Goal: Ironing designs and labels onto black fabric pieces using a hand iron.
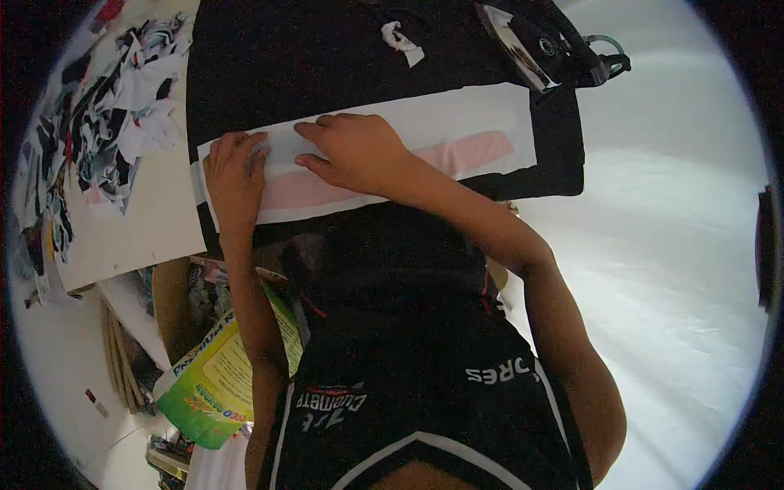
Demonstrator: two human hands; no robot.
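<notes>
A long white sheet (437,113), cloth or paper, lies across a black cloth-covered board (278,69). A pink strip (306,190) shows along its lower part, running on past my right forearm, and a pale bluish patch lies between my hands. My left hand (235,175) rests on the left end of the sheet, fingers spread over it and thumb apart. To its right, my right hand (355,151) reaches leftward over the sheet, with thumb and forefinger apart and touching the surface. Nothing shows held in either hand.
An iron (539,49) with a black handle sits at the far right of the board. Nearer the middle lies a crumpled white scrap (402,42). Many cloth scraps (135,94) are heaped at the left. Below the table edge is a green and yellow bag (220,384).
</notes>
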